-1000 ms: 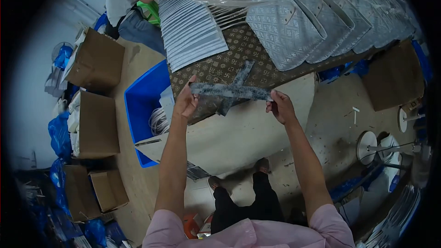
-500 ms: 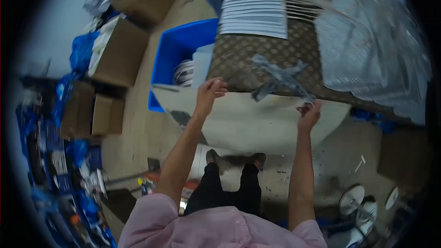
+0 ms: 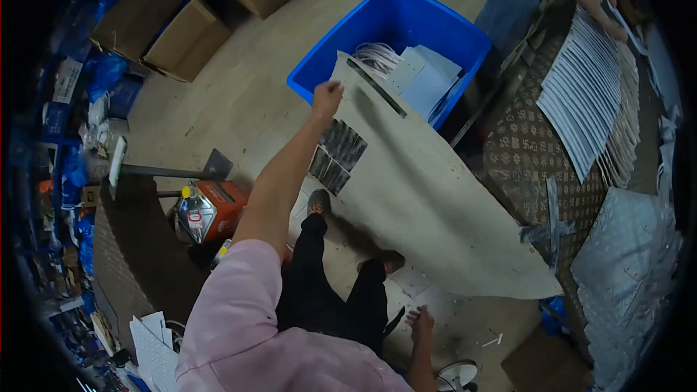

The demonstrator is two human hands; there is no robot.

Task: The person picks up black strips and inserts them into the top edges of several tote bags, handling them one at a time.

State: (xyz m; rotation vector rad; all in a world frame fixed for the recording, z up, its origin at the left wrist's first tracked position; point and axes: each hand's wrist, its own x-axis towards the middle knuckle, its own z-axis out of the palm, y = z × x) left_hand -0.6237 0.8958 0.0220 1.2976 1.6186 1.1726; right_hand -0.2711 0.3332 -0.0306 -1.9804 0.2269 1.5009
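Observation:
A large cream sheet slopes along the front of the patterned work table, its upper corner overlapping the blue bin. At the sheet's left edge, my left hand has its fingers curled closed; what they hold, if anything, is hidden. My right hand hangs low beside my legs, below the sheet, with fingers apart and nothing in them. Grey tape forms a cross on the table's edge. The blue bin contains white panels and a coil of pale cable.
Stacked white strips and silvery wrapping lie on the table, where another person's arm reaches in. Cardboard boxes stand at upper left. A red metal can and a grey bar are left of my legs.
My view has swung left, bringing the bin to the centre. My right hand has left the sheet's taped edge and dropped low. My left hand remains at the sheet's edge.

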